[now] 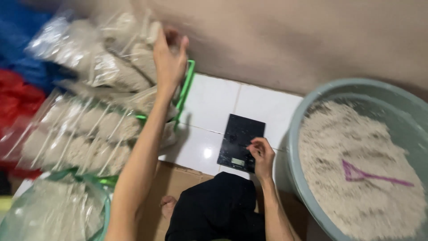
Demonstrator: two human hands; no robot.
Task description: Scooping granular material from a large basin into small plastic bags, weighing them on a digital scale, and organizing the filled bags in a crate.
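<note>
Lower right: grey round plastic basin (298, 134) of pale meal. Upper left: stacked clear plastic bags of meal (84, 120), left hand (168, 58) fingers pressed on top, steadying. Centre: flat black digital scale (240, 136) on tiled floor; right hand (262, 154) fingers curled at its edge.

Dim indoor light, glare spot on the white floor tile (207, 153), motion blur at left

We see clear plastic bags (96, 67) of pale grain stacked at left, and a black scale's small greyish screen (237, 161) low on its face.
</note>
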